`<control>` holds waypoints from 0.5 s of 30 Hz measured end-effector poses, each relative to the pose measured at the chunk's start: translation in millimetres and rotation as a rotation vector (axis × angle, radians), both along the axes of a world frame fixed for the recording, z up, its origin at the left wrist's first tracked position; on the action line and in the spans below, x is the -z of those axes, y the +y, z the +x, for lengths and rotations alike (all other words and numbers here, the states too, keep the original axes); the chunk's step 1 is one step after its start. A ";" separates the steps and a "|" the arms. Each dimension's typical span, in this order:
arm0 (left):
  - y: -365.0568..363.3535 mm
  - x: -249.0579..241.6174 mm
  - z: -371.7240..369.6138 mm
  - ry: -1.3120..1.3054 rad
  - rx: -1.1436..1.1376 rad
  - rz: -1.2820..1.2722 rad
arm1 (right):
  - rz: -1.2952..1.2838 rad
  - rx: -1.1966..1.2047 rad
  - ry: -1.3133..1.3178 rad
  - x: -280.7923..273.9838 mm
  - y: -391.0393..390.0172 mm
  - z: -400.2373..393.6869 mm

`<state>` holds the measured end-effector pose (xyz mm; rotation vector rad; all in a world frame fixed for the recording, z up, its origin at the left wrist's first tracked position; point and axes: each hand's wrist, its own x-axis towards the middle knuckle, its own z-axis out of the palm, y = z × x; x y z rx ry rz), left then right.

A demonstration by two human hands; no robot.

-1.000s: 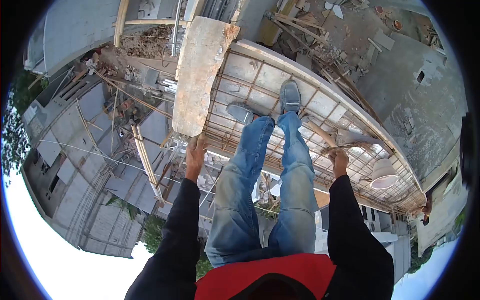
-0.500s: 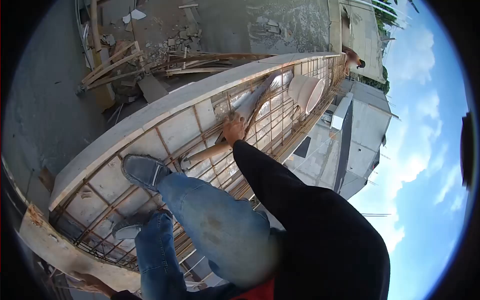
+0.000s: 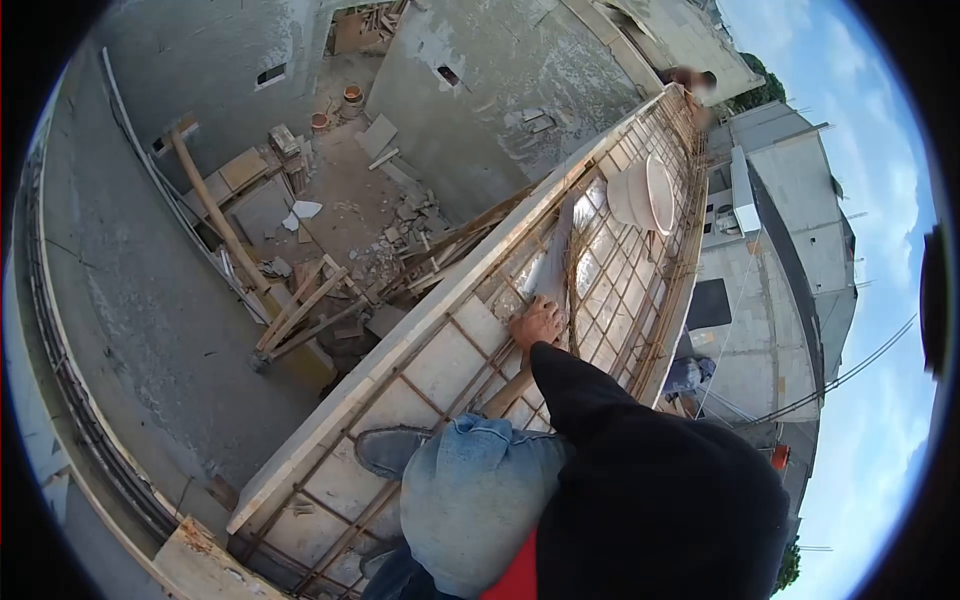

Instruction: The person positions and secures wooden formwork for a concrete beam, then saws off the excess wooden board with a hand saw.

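Note:
My right hand point(image 3: 538, 322), in a black sleeve, is low over the rusty rebar grid point(image 3: 622, 255) inside the long formwork. Its fingers look curled down; what lies under them is hidden. Below the wrist, a tan round bar or handle point(image 3: 508, 392) runs toward my knee, partly covered by my sleeve. Just beyond the fingers lies a long grey, shiny strip or sheet point(image 3: 552, 262). My bent knee in blue jeans point(image 3: 470, 490) and a grey shoe point(image 3: 388, 452) are over the grid. My left hand is out of view.
A dirty white bucket point(image 3: 638, 198) lies tipped on the rebar. A light board point(image 3: 400, 325) edges the formwork above a drop to a rubble-strewn floor point(image 3: 345, 185). Timber pieces point(image 3: 310, 315) lean below. Another person point(image 3: 690, 85) is at the far end.
The view has turned and shifted, showing more of the floor below. My knee is bent closer to my right hand. My left hand, earlier at the bottom-left board, has left view.

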<state>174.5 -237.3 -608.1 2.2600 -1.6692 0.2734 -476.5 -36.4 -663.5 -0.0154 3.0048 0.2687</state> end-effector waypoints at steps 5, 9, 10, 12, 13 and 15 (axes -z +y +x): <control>-9.6 -4.5 -11.2 0.025 0.020 -0.044 | -0.110 -0.024 -0.076 -1.9 29.4 -20.7; -16.0 -8.4 -16.1 0.036 0.047 -0.077 | -0.084 -0.141 0.011 6.0 46.4 -25.8; -17.5 -9.6 -17.5 0.036 0.056 -0.081 | -0.022 -0.126 0.035 7.7 50.7 -25.4; -18.6 -14.6 -17.3 0.032 0.069 -0.091 | -0.028 -0.167 0.027 2.1 50.2 -25.9; -19.4 -15.8 -19.1 0.033 0.075 -0.095 | -0.029 -0.211 0.022 -2.0 49.8 -28.8; -20.7 -18.5 -20.8 0.038 0.084 -0.103 | -0.021 -0.246 -0.075 -12.9 52.2 -45.3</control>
